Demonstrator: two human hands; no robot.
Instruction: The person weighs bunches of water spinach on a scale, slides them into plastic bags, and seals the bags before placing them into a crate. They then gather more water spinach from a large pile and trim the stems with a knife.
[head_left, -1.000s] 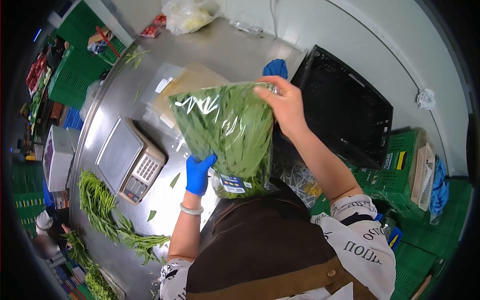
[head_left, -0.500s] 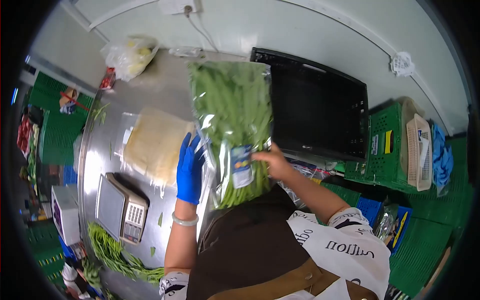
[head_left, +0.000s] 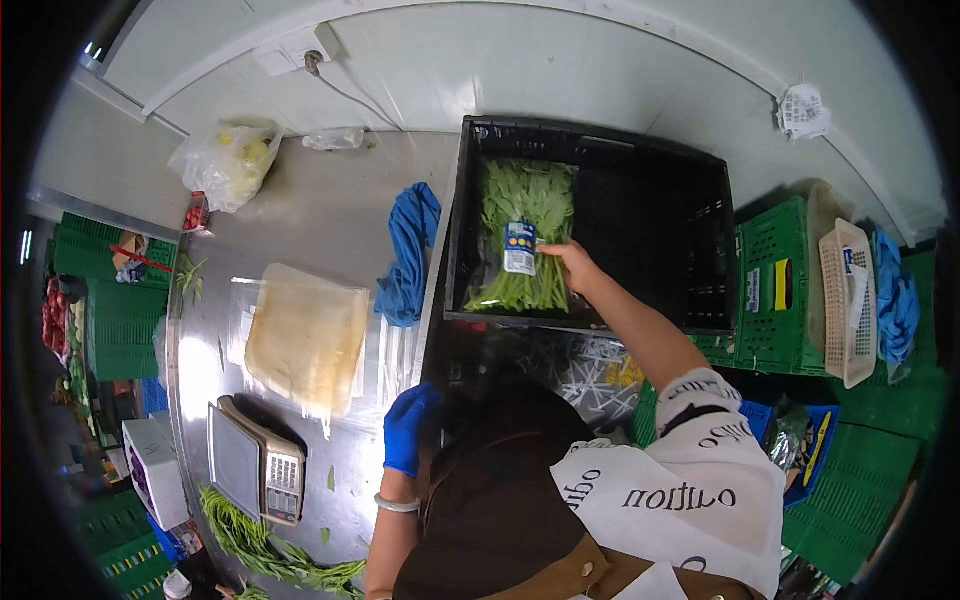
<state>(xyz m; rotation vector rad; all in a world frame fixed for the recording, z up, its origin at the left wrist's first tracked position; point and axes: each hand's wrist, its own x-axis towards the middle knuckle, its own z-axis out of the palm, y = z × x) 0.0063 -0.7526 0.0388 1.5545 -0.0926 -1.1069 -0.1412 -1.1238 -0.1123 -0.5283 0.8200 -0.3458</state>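
A clear bag of leafy greens (head_left: 540, 200) with a printed label lies in the left part of a black crate (head_left: 650, 200). My right hand (head_left: 575, 266) reaches over the crate's front rim and grips the bag's right edge beside the label, its other fingers partly hidden. In a blue glove, my left hand (head_left: 410, 430) is loosely closed in front of my apron, near the steel table's edge, with nothing visible in it. A stack of clear plastic bags (head_left: 305, 335) lies on the table beyond it.
A blue cloth (head_left: 408, 255) lies left of the crate. A scale (head_left: 258, 460) and loose green stems (head_left: 260, 550) are on the steel table (head_left: 310, 200). Green crates (head_left: 775, 290) with a beige basket (head_left: 845, 305) stand at right. A bag of produce (head_left: 228, 165) sits at the back left.
The bag of greens has gone from in front of me into the black crate, with my right hand on it. My left hand has let go and drawn back toward my body.
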